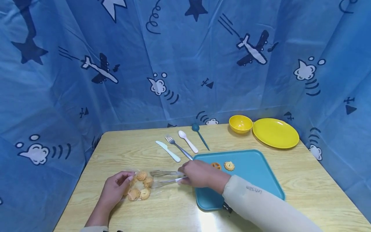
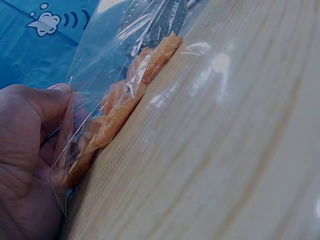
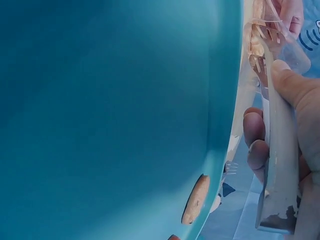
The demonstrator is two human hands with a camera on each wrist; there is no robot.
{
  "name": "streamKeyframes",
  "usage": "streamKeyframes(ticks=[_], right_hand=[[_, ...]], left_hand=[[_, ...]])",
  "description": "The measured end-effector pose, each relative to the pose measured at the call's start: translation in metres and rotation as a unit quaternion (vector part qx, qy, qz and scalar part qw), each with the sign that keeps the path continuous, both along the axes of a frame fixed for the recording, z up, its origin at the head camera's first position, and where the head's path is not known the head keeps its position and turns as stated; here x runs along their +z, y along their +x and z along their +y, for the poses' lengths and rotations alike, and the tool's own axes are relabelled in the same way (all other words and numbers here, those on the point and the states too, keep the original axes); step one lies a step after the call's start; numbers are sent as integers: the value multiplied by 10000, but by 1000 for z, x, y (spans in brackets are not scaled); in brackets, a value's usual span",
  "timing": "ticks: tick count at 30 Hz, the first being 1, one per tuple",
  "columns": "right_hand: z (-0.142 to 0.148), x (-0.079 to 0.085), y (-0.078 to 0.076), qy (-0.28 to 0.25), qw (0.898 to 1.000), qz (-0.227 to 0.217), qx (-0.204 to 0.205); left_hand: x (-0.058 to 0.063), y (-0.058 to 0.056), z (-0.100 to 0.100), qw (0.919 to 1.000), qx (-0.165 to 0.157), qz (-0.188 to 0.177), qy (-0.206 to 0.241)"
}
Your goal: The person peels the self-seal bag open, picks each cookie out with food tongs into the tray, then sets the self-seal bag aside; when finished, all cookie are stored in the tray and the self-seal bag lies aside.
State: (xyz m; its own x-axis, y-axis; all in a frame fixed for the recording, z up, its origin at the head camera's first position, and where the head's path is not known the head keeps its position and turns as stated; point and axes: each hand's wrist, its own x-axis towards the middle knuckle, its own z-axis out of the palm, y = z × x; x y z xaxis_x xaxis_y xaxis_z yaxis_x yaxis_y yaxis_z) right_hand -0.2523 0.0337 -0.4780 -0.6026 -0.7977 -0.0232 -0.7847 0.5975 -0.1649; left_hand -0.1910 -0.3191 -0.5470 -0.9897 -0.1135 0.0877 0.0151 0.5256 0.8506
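Note:
My left hand (image 1: pixel 114 190) pinches the edge of a clear plastic bag (image 2: pixel 87 70) lying on the table. Several golden cookies (image 1: pixel 142 176) are inside the bag. From the other side, my right hand (image 1: pixel 200 175) grips a pair of metal tongs (image 3: pixel 284 165), thumb on one arm and fingers on the other. The tongs' spread tips reach into the bag's mouth, close to the cookies. No cookie shows clearly between the tips. Beneath my right forearm is a teal tray (image 1: pixel 252 174), with a ridged cookie (image 1: pixel 229 166) and a pretzel (image 1: pixel 215 165) on it.
Behind the bag lie a pale knife (image 1: pixel 168 150), a metal fork (image 1: pixel 179 148), a white spoon (image 1: pixel 188 141) and a dark teal spoon (image 1: pixel 200 135). A yellow bowl (image 1: pixel 240 124) and yellow plate (image 1: pixel 275 132) stand at the back right. Blue patterned cloth (image 1: pixel 185 58) hangs behind the table.

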Motion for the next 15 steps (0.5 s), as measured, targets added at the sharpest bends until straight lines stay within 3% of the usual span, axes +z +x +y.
streamKeyframes(ticks=[9,15], right_hand=[[-5,2,-5,-127,9997,-145,163],[1,1,-5,-41,9999,-158,23]], left_hand=[[-2,-2,-1,9999,-27,72,85],[-2,0,-1,9996,-125,80,237]])
